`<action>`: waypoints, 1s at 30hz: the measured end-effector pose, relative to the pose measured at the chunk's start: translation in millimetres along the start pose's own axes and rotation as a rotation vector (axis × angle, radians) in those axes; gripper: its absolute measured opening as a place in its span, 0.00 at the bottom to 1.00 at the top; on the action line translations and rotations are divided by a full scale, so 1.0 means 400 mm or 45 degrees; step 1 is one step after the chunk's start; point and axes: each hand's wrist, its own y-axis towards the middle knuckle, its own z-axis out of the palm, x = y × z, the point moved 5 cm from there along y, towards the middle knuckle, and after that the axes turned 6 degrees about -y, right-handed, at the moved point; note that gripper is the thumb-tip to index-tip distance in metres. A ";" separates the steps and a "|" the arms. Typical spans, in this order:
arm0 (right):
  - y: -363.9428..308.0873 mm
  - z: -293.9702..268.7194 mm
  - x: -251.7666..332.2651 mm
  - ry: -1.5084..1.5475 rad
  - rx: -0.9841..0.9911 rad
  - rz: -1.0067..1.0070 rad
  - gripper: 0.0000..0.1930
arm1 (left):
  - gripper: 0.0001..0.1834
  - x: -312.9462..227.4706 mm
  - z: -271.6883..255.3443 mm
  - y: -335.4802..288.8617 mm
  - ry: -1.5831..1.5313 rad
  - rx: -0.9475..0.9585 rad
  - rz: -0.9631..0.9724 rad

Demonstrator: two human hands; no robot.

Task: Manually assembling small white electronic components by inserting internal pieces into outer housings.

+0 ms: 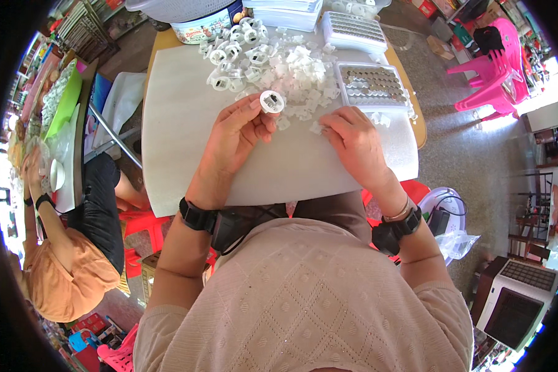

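Observation:
Between the thumb and fingers of my left hand (234,135) is a small round white plastic part (272,102) with a dark and metallic slot in its middle. My right hand (359,144) is closed in a pinch over the white table mat, its fingertips on a small translucent plastic piece (317,127). Just beyond both hands lies a loose heap of translucent plastic pieces (304,65). Several more round white parts (220,57) are piled to the left of that heap. Right of it sits a clear tray (370,106) with rows of coin-like metal discs (369,85).
A stack of filled trays (355,36), white containers (285,15) and a printed tub (204,30) stand along the table's far side. At a table on the left, another person in an orange top (74,273) works. Pink chairs (493,74) stand at the right.

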 end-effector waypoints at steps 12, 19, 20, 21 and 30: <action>0.042 -0.029 0.038 0.546 -0.076 0.333 0.05 | 0.17 0.011 0.009 -0.009 0.066 0.032 -0.073; 0.074 -0.018 0.089 0.490 -0.158 0.108 0.05 | 0.17 0.018 0.016 -0.014 0.117 0.057 -0.106; 0.075 -0.019 0.093 0.458 -0.165 0.086 0.06 | 0.17 0.019 0.016 -0.015 0.128 0.064 -0.112; 0.075 -0.019 0.094 0.459 -0.165 0.086 0.06 | 0.17 0.018 0.017 -0.015 0.129 0.063 -0.111; 0.074 -0.017 0.094 0.463 -0.152 0.059 0.05 | 0.16 0.015 0.026 -0.014 0.199 0.102 -0.091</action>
